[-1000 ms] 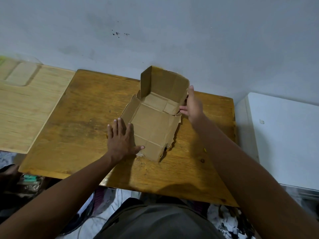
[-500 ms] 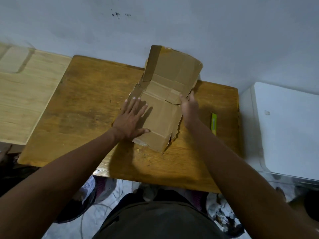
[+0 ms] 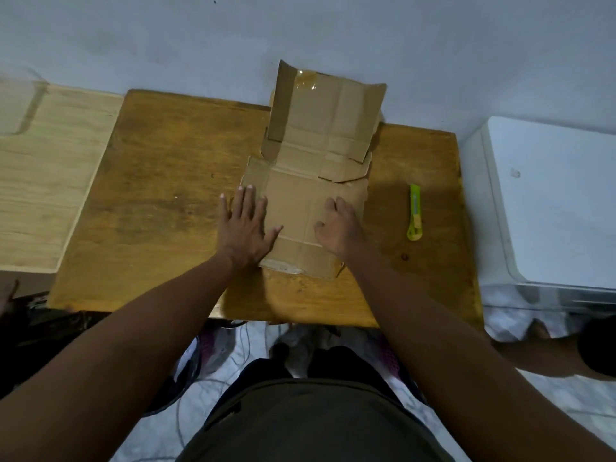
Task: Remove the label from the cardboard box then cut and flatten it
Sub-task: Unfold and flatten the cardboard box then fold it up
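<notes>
The brown cardboard box [image 3: 300, 195] lies cut open on the wooden table [image 3: 160, 201], its near panels flat and its far panels leaning up against the wall. A patch of clear tape shines at its top edge. My left hand [image 3: 245, 225] presses flat on the box's near left edge, fingers spread. On the near right panel my right hand [image 3: 338, 225] presses down with its fingers partly curled. A green utility knife [image 3: 414, 213] rests on the table to the right of the box, apart from both hands.
A lighter wooden surface [image 3: 43, 175] adjoins the table on the left. A white appliance [image 3: 553, 201] stands close on the right. The grey wall [image 3: 166, 45] runs right behind the table. Cables and cloth lie on the floor below.
My right hand moved from the box's far right side onto the near panel. The far panels have unfolded and now lean back flatter. The left hand stays pressed on the left edge.
</notes>
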